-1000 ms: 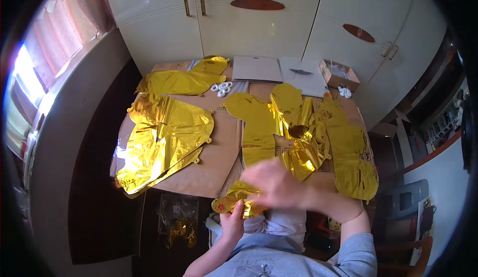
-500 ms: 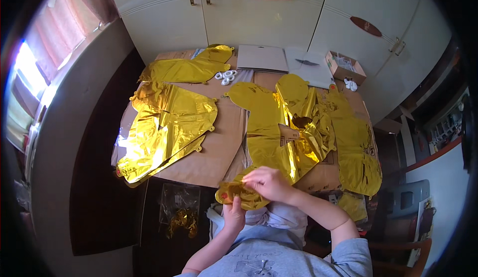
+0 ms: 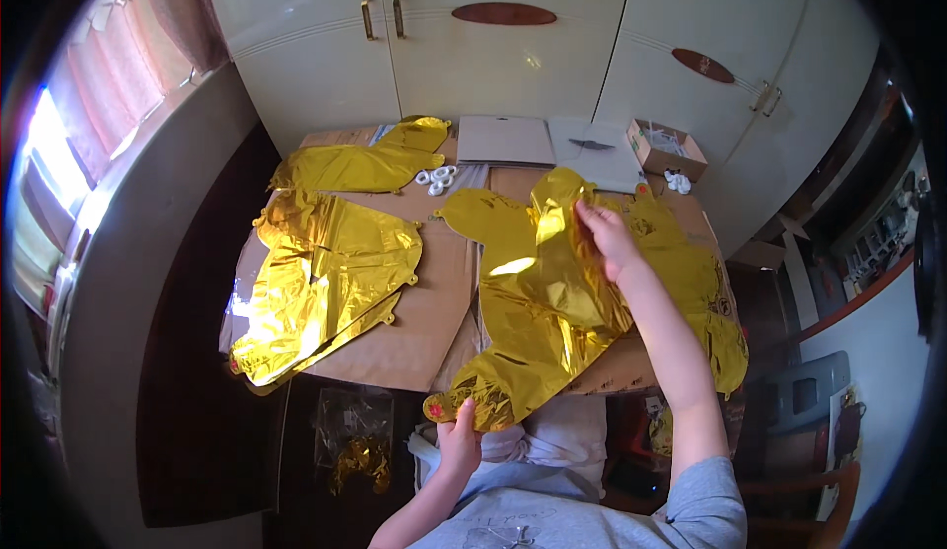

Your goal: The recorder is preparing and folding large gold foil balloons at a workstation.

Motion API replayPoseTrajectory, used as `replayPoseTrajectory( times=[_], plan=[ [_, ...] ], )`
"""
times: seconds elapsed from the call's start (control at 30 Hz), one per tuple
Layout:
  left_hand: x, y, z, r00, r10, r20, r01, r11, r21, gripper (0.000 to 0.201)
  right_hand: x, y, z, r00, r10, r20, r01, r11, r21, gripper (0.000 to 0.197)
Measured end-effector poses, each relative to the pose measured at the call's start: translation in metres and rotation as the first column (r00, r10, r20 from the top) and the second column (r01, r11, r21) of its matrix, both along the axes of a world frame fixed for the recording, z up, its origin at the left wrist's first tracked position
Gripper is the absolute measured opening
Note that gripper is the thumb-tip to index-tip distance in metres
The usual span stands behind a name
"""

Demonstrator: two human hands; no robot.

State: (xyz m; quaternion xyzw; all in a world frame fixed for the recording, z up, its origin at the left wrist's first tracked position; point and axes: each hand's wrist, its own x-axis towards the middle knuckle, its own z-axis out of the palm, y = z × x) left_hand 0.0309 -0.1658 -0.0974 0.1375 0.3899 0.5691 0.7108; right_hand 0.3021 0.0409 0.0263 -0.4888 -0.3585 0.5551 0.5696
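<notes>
A flat, uninflated gold foil balloon [image 3: 528, 327] stretches from the table's front edge toward its middle. My left hand [image 3: 459, 440] is closed on its near end, thumb on top, beside a small red mark. Farther off, my right hand [image 3: 607, 235] has its fingers closed on the balloon's right edge; its fingertips are partly hidden by the arm's angle. Another gold foil balloon [image 3: 335, 278] lies to the left, with small tabs along its edge. On the right, a further gold foil balloon [image 3: 691, 268] is partly covered by my right forearm.
Brown cardboard [image 3: 419, 337] covers the table. At the back lie another gold balloon [image 3: 360, 164], white ribbon rolls [image 3: 437, 179], a grey folder [image 3: 505, 142] and a small box [image 3: 669, 149]. White cabinets [image 3: 503, 66] stand behind. A clear bag [image 3: 355, 426] hangs below the front edge.
My right hand has moved from the near end, beside my left hand, away to the balloon's far right edge. The balloon's folded, crumpled part is now spread flatter. The view has shifted slightly.
</notes>
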Motion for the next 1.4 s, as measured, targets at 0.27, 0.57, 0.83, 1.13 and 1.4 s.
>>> replayPoseTrajectory(
  times=[0.27,0.57,0.83,1.13,1.4],
  plan=[
    [0.001,-0.002,-0.012,0.999,0.01,0.049,-0.012,0.999,0.04,0.03,0.077,0.057,0.007,0.972,-0.214,-0.094,0.219,0.974,0.052,0.024],
    [0.01,-0.004,-0.003,0.988,0.033,0.151,-0.042,0.998,0.055,0.028,0.194,0.069,-0.031,0.91,-0.384,-0.157,0.394,0.918,0.037,0.03],
    [0.015,-0.007,-0.001,0.984,0.091,0.154,-0.101,0.993,0.057,0.025,0.193,0.031,-0.011,0.851,-0.514,-0.112,0.503,0.857,-0.109,0.036],
    [0.01,-0.007,0.003,0.993,0.029,0.118,-0.024,0.999,-0.043,0.024,0.2,0.024,-0.032,0.754,-0.6,0.266,0.636,0.768,-0.07,0.036],
    [-0.062,0.022,0.103,0.125,-0.611,-0.782,0.99,0.124,0.062,0.035,0.204,0.051,-0.074,0.737,-0.513,0.441,0.574,0.819,-0.007,0.037]
  ],
)
